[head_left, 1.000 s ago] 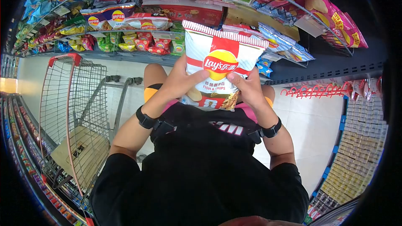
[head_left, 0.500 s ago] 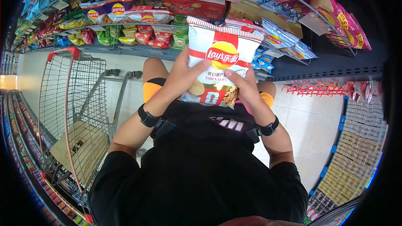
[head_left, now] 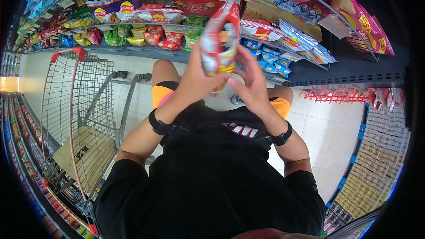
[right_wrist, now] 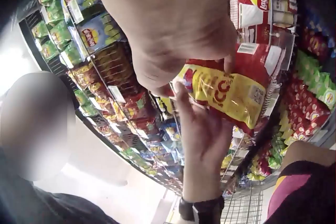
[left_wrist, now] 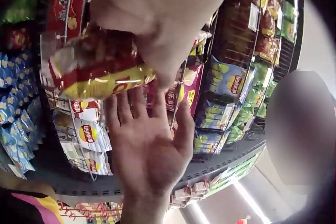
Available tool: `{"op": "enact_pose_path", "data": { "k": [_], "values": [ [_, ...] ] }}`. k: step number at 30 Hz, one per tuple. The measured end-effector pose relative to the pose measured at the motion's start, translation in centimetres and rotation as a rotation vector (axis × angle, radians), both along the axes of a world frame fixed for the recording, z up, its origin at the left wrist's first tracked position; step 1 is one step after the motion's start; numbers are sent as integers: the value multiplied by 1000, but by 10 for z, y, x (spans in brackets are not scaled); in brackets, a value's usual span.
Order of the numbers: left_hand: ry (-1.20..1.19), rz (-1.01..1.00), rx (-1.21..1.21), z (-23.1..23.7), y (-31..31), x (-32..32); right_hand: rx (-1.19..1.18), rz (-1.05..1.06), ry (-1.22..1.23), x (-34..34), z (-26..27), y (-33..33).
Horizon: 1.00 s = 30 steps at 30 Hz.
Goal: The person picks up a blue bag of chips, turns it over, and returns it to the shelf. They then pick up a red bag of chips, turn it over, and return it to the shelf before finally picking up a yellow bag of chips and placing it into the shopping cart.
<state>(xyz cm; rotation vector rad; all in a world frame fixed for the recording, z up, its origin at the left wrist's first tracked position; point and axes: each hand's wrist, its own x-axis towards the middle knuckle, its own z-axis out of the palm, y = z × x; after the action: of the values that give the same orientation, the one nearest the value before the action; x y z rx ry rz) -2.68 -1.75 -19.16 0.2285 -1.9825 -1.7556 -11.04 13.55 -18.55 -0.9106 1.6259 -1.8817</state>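
Note:
Turned edge-on and blurred, a red and white chip bag (head_left: 220,40) stands upright in the left hand (head_left: 197,79), which grips its lower part. The right hand (head_left: 253,84) is at the bag's right side, fingers spread and loosely bent. From the left wrist view, the right palm (left_wrist: 149,150) faces the camera with fingers extended, their tips close to the bag's lower edge (left_wrist: 105,77); contact is hard to tell. The right wrist view has the bag's yellow printed back (right_wrist: 226,92) facing it, with the left hand (right_wrist: 207,134) around one end.
Racks of snack bags (head_left: 159,14) cross the front, with pink bags (head_left: 367,26) at the right. A wire shopping cart (head_left: 73,106) holding a tan bag (head_left: 84,157) stands at the left. Red hooks (head_left: 332,95) and stacked goods (head_left: 376,150) are on the right.
The bag has turned from front-facing to edge-on in the left hand. The right hand has let go of its front, and its fingers have spread beside it.

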Motion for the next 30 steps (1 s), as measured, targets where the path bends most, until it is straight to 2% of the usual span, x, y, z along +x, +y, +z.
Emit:
{"op": "enact_pose_path", "data": {
  "k": [2, 4, 5, 8, 9, 13, 16, 17, 21, 30],
  "values": [
    [-89, 29, 172, 3, -8, 1, 24, 76, 131, 7, 4, 4],
    [-160, 97, 272, 7, -16, -1, -1, -35, 242, -4, -1, 7],
    [-305, 108, 201, 29, -15, 4, -12, -90, 298, -10, -1, 7],
    [-251, -97, 328, 4, -23, 9, -137, -130, -10, -22, 12, 6],
    [-209, -142, 459, 5, -19, 12, -170, -47, -191, -20, 11, 6],
    [-146, -286, 539, -3, -19, 13, 15, 76, -387, -19, -1, 19],
    [-202, -271, 713, 5, -17, 11, -17, 60, -498, -16, 0, 15],
    [-218, -208, 722, 6, -13, 9, 18, 57, -532, -15, 1, 13],
    [-260, -175, 898, 4, -16, 1, 126, 23, -669, -14, 1, 6],
    [-341, -208, 945, -5, -21, -1, 172, -16, -786, -15, -7, 2]
  ]
}}
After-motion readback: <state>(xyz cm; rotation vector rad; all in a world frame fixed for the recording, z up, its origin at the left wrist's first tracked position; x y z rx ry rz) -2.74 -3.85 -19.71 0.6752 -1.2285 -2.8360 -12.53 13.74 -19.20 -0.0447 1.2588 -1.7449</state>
